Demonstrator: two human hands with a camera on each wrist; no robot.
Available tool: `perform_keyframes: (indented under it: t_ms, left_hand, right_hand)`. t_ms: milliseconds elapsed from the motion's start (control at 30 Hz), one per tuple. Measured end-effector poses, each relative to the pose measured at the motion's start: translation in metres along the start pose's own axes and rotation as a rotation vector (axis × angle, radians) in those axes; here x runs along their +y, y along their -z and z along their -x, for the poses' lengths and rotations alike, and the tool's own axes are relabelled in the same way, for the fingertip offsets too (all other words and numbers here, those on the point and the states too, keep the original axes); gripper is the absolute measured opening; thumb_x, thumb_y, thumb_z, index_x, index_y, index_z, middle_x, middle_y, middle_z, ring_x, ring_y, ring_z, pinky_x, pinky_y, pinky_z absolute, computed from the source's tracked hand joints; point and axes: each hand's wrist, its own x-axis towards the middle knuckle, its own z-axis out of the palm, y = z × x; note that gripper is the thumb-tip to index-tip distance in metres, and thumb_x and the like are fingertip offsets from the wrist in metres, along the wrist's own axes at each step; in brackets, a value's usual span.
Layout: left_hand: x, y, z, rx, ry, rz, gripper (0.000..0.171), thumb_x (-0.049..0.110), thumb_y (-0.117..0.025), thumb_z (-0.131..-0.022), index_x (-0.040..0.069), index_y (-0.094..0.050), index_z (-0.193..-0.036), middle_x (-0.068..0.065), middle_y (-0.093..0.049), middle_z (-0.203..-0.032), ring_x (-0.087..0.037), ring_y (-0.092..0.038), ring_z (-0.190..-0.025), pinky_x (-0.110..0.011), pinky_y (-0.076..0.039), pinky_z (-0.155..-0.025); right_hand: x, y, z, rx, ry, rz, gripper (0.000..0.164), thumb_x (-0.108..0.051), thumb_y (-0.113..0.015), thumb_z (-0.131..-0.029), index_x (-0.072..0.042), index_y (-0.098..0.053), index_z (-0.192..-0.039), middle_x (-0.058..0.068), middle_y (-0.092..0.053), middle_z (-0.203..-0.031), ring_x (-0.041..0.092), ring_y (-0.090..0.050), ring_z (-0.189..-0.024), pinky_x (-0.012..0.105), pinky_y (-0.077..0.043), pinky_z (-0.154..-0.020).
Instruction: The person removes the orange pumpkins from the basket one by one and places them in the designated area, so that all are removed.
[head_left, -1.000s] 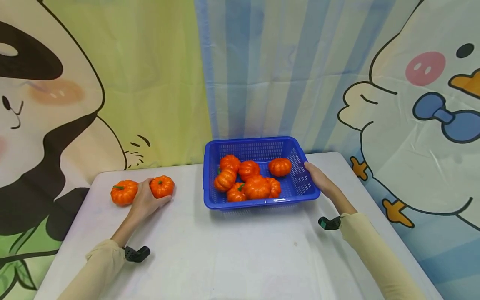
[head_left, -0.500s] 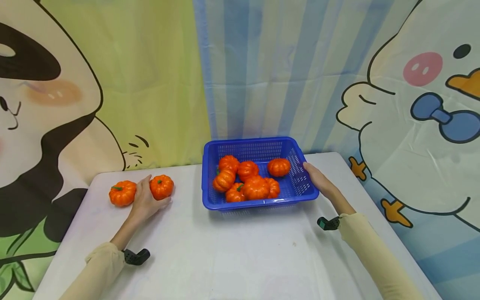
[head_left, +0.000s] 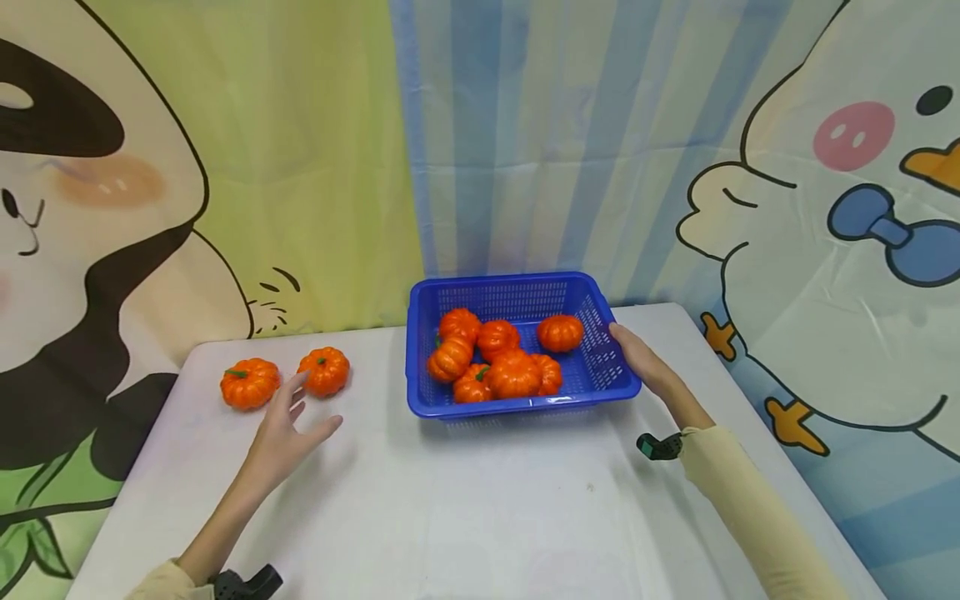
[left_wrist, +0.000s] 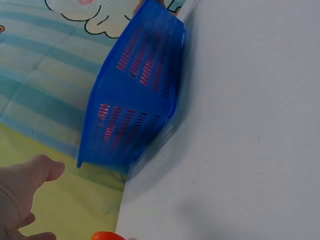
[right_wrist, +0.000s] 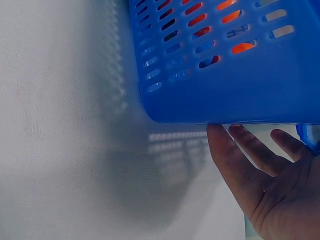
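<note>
My left hand [head_left: 279, 437], fingers spread and holding nothing, hovers over the white table just in front of a small orange pumpkin [head_left: 327, 372]. A second orange pumpkin [head_left: 250, 385] with a green stem sits to the left of that one. In the left wrist view, an orange sliver of a pumpkin [left_wrist: 106, 236] shows at the bottom edge. A blue plastic basket [head_left: 592, 395] with slotted walls stands at the centre back, with several orange pumpkins [head_left: 514, 373] inside. My right hand [head_left: 641, 358] touches the basket's right side with extended fingertips, as the right wrist view shows.
A white cloth covers the table [head_left: 480, 508]. Behind it hangs a curtain [head_left: 510, 150] with cartoon animals, close to the basket's back wall. Dark wrist cameras are strapped on both wrists.
My left hand has let go of the right-hand loose pumpkin and drawn back toward me, fingers spreading. That pumpkin stays on the table. My right hand and the basket have not visibly moved.
</note>
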Motion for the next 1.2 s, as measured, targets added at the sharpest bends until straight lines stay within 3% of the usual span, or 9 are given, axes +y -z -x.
perform_keyframes:
  t_ms: [133, 400, 600, 700, 933, 1067, 1200]
  left_hand:
    - [0.007, -0.006, 0.003, -0.056, 0.011, 0.049, 0.087, 0.027, -0.075, -0.085, -0.004, -0.023, -0.148, -0.026, -0.031, -0.151, -0.045, -0.039, -0.134, -0.047, -0.036, -0.104]
    - [0.026, -0.022, -0.001, -0.186, 0.042, 0.174, 0.082, 0.032, -0.072, -0.087, 0.006, -0.026, -0.149, -0.02, -0.042, -0.146, -0.039, -0.052, -0.129, -0.046, -0.045, -0.102]
    - [0.054, -0.021, -0.022, -0.306, 0.011, 0.259, 0.076, 0.03, -0.07, -0.089, 0.008, -0.028, -0.149, -0.019, -0.044, -0.145, -0.039, -0.051, -0.129, -0.04, -0.052, -0.098]
    - [0.072, -0.025, -0.046, -0.401, 0.007, 0.225, 0.08, 0.03, -0.07, -0.089, 0.006, -0.025, -0.151, -0.02, -0.04, -0.148, -0.04, -0.048, -0.132, -0.047, -0.05, -0.1]
    - [0.109, -0.05, -0.107, -0.612, 0.011, -0.029, 0.087, 0.034, -0.062, -0.094, -0.009, -0.012, -0.151, -0.029, -0.036, -0.15, -0.041, -0.041, -0.138, -0.051, -0.039, -0.111]
    - [0.122, -0.067, -0.122, -0.698, -0.03, -0.134, 0.077, 0.031, -0.058, -0.095, -0.011, -0.022, -0.148, -0.029, -0.042, -0.145, -0.039, -0.045, -0.134, -0.05, -0.038, -0.113]
    - [0.124, -0.079, -0.122, -0.719, -0.08, -0.149, 0.07, 0.025, -0.053, -0.098, -0.005, -0.018, -0.151, -0.022, -0.04, -0.151, -0.037, -0.038, -0.14, -0.051, -0.032, -0.116]
  right_hand:
    - [0.0, 0.0, 0.001, -0.005, -0.001, -0.001, 0.076, -0.058, -0.009, -0.101, -0.007, 0.001, -0.156, 0.029, -0.022, -0.156, 0.046, -0.034, -0.139, 0.06, -0.023, -0.116]
    - [-0.001, -0.002, 0.001, -0.003, -0.004, -0.009, 0.075, -0.057, -0.01, -0.102, -0.007, 0.002, -0.156, 0.028, -0.02, -0.157, 0.046, -0.031, -0.14, 0.061, -0.021, -0.117]
    - [0.0, -0.001, 0.001, -0.008, 0.0, -0.003, 0.075, -0.057, -0.01, -0.102, -0.007, 0.002, -0.156, 0.028, -0.02, -0.157, 0.046, -0.033, -0.139, 0.06, -0.022, -0.117]
    - [0.002, 0.001, 0.0, -0.005, 0.004, -0.007, 0.076, -0.058, -0.01, -0.101, -0.006, 0.001, -0.156, 0.029, -0.021, -0.156, 0.046, -0.034, -0.138, 0.06, -0.023, -0.117]
    - [0.002, 0.003, 0.0, 0.001, 0.007, -0.016, 0.075, -0.057, -0.01, -0.102, -0.005, 0.0, -0.156, 0.029, -0.022, -0.156, 0.046, -0.035, -0.138, 0.059, -0.022, -0.117]
    - [-0.001, 0.001, 0.001, 0.01, 0.013, -0.021, 0.074, -0.055, -0.01, -0.102, -0.003, -0.002, -0.155, 0.031, -0.023, -0.155, 0.046, -0.034, -0.138, 0.059, -0.021, -0.118]
    - [-0.004, -0.001, 0.002, 0.009, -0.011, -0.027, 0.073, -0.054, -0.011, -0.103, -0.004, -0.001, -0.155, 0.029, -0.021, -0.156, 0.045, -0.031, -0.14, 0.059, -0.018, -0.119]
